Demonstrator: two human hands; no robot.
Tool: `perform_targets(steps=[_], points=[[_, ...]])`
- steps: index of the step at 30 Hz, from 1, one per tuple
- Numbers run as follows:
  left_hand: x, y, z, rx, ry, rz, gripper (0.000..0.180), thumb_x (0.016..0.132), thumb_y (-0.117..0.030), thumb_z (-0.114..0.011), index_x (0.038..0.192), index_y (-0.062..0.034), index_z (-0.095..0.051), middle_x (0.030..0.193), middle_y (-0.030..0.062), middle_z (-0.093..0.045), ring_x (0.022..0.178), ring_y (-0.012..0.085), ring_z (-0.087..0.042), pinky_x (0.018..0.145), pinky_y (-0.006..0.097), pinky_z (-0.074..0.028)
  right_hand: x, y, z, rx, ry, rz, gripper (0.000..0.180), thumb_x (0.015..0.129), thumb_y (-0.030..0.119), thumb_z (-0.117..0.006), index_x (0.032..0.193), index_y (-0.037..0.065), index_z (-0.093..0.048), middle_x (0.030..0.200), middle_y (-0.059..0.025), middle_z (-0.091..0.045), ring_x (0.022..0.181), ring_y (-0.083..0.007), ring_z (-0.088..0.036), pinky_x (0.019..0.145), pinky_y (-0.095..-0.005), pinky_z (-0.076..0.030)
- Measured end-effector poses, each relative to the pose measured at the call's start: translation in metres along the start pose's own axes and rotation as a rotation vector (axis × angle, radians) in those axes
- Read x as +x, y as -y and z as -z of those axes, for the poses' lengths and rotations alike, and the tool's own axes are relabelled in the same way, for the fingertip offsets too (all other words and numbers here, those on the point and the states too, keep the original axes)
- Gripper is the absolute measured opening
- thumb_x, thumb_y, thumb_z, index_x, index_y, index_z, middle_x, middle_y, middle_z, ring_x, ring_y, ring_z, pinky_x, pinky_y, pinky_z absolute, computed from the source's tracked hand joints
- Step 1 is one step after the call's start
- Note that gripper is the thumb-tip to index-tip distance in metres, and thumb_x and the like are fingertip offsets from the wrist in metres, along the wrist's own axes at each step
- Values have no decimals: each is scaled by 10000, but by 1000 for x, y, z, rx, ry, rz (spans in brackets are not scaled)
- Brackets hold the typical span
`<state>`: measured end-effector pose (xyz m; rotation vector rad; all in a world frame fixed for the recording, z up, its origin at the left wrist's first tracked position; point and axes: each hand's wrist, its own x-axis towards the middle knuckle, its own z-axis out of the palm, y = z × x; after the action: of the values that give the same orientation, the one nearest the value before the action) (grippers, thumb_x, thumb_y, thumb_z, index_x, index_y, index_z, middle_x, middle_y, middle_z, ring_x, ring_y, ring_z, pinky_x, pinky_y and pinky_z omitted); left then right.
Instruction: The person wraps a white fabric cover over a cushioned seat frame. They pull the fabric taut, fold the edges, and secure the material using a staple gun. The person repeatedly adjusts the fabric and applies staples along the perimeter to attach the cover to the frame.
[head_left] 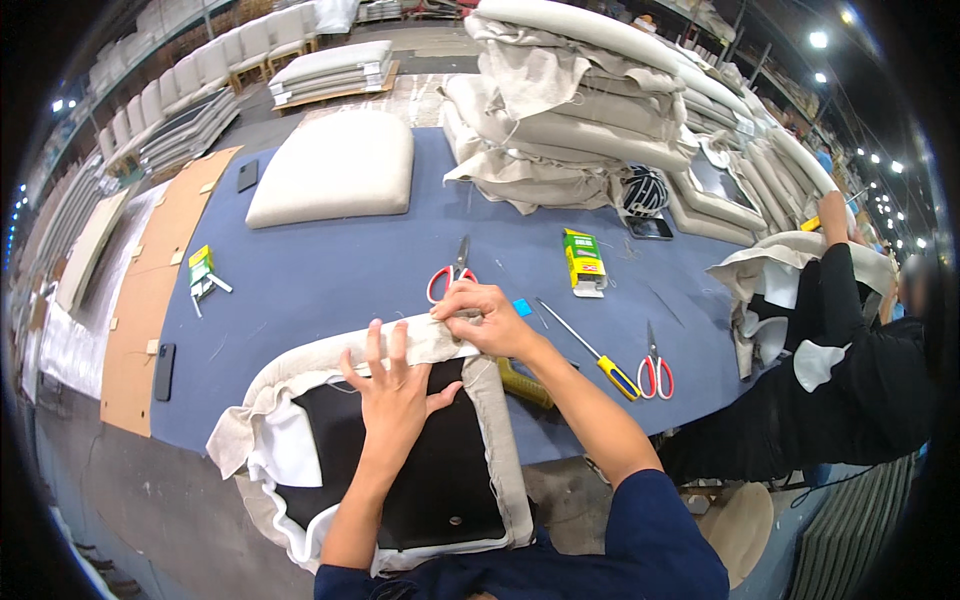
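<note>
I see my left hand (pixel 392 392) spread flat and right hand (pixel 483 318) pinching the beige fabric-wrapped black seat panel (pixel 440 470), two red-handled scissors (pixel 448 277) on the blue felt worktable (pixel 330 265), warehouse around.

Person wears a dark navy top w/ short sleeves; the sleeve hems end approx. at the elbows, so both forearms are bare below them. Left hand (pixel 392 392) and right hand (pixel 488 318) are bare too: no gloves, no rings, no watch or wristband visible. Top's fabric looks plain, w/o print or logo showing.
</note>
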<state>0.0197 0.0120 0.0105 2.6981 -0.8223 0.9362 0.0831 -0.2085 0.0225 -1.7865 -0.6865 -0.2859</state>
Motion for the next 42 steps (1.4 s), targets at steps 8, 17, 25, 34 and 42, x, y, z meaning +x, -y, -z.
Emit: perform_targets(steps=[8, 17, 25, 34, 42], points=[[-1, 8, -3, -5, 54, -62, 629, 781, -660, -787, 1146, -147, -772, 1555, 135, -350, 1554, 368, -231, 1136, 755, -194, 1, 5, -4, 13, -15, -47, 218, 841, -30, -677, 1031, 16, -773, 1049, -87, -755, 1027, -222, -693, 948, -374, -542], [0, 8, 7, -291, 218, 128, 622, 798, -586, -799, 1284, -200, -754, 1733, 229, -134, 1595, 407, -152, 1197, 719, -53, -1, 0, -6, 76, -46, -45, 231, 834, -36, -671, 1006, 28, -811, 1013, -81, -761, 968, -185, -717, 887, -326, -568], [9, 6, 13, 46, 110, -62, 634, 692, -654, -837, 1134, -206, -763, 1592, 88, -338, 1535, 361, -238, 1133, 774, -175, -6, -3, -6, 43, -61, -37, 242, 832, -45, -658, 1016, 20, -801, 982, -70, -744, 958, -171, -696, 900, -320, -549], [-9, 4, 0, -24, 76, -36, 642, 778, -650, -799, 1234, -200, -758, 1581, 153, -311, 1546, 381, -214, 1134, 788, -150, -4, 1, -6, 49, -54, -18, 232, 835, -55, -660, 1010, 14, -795, 968, -72, -762, 950, -171, -688, 880, -321, -552], [-6, -3, 0, -180, 127, 104, 654, 892, -637, -708, 1379, -199, -709, 1663, 223, -220, 1560, 414, -168, 1153, 759, -105, -7, 0, -6, 57, -62, -68, 230, 839, -53, -659, 1016, 9, -792, 1000, -83, -767, 974, -182, -681, 917, -338, -534]])
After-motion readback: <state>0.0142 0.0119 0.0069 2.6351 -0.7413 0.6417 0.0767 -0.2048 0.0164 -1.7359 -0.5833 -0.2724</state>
